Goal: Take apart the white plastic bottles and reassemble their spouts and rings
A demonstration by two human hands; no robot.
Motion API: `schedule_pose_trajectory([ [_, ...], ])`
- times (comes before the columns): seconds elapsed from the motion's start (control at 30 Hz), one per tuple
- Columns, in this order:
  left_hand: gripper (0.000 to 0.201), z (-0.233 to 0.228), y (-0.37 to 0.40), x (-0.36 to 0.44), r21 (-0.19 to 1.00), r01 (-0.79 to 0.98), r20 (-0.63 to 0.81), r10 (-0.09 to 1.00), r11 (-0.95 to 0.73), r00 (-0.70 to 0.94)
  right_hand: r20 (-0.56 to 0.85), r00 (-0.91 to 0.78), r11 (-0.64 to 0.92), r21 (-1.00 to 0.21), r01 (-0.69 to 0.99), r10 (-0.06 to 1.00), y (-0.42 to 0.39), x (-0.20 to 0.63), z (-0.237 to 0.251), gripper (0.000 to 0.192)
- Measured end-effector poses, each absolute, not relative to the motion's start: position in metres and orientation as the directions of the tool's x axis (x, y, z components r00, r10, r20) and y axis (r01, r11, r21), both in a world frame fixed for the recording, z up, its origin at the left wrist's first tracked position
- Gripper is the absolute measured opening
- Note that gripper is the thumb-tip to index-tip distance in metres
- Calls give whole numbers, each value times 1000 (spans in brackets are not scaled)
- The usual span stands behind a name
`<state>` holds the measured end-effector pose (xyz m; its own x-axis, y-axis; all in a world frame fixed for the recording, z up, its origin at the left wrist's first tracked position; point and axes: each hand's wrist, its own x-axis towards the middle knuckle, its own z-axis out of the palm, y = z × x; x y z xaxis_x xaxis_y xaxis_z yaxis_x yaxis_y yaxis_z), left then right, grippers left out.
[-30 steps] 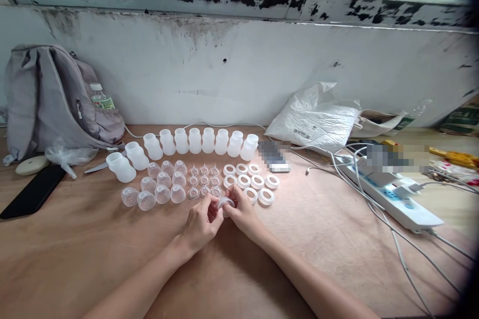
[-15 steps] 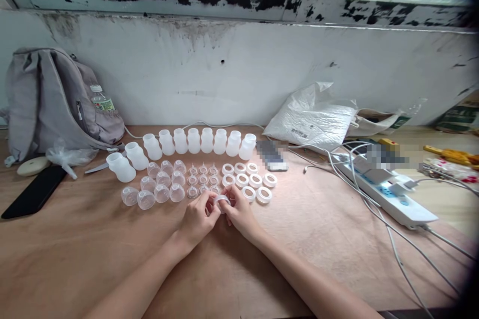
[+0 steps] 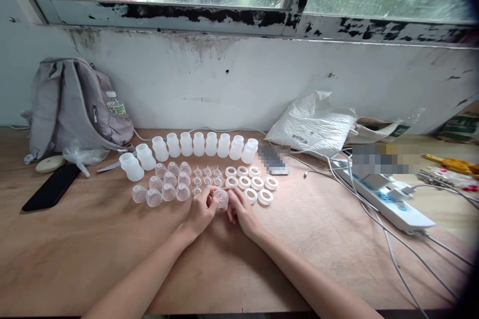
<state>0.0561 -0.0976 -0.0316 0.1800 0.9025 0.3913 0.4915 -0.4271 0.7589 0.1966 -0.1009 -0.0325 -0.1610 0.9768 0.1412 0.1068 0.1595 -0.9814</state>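
My left hand (image 3: 203, 212) and my right hand (image 3: 240, 209) meet at the middle of the table, fingers closed around a baby bottle collar ring (image 3: 221, 198) with a clear round centre facing up. Just beyond my fingers lie clear silicone nipples (image 3: 207, 181) in short rows, some partly covered by my left hand. White collar rings (image 3: 265, 197) lie flat to the right, close to my right hand. Several clear dome caps (image 3: 153, 198) are grouped to the left. Behind them, frosted baby bottles (image 3: 199, 144) stand upright in a curved row.
A grey backpack (image 3: 71, 104), a black phone (image 3: 51, 187) and a plastic bag (image 3: 84, 157) are at the left. On the right, a silver-white package (image 3: 310, 122) lies against the wall, near a blurred phone (image 3: 275, 159) and a power strip (image 3: 407, 217) with tangled white cables.
The collar ring has turned so its clear round centre shows more. My right fingers have shifted toward its right side. The whole view has tilted up and moved slightly left.
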Motion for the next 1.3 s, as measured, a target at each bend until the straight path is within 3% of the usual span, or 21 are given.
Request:
schedule_pose_trajectory([
  [0.13,19,-33,-101,56,730,478,442,871,-488,214,14,-236,-18,-991,-131,972,-97,198,-37,32],
  [0.33,30,-39,-99,56,700,552,427,885,-453,185,65,-92,44,-976,-214,994,-92,198,-44,35],
  [0.8,27,-47,-105,50,739,532,473,881,-413,26,205,96,218,-963,-157,974,-118,190,-49,28],
  [1.13,50,-46,-126,54,581,570,540,799,-582,266,232,3,232,-971,-51,973,-124,189,-46,25],
  [1.3,45,-50,-117,56,549,614,499,812,-567,303,234,0,234,-972,-35,972,-127,188,-40,28],
])
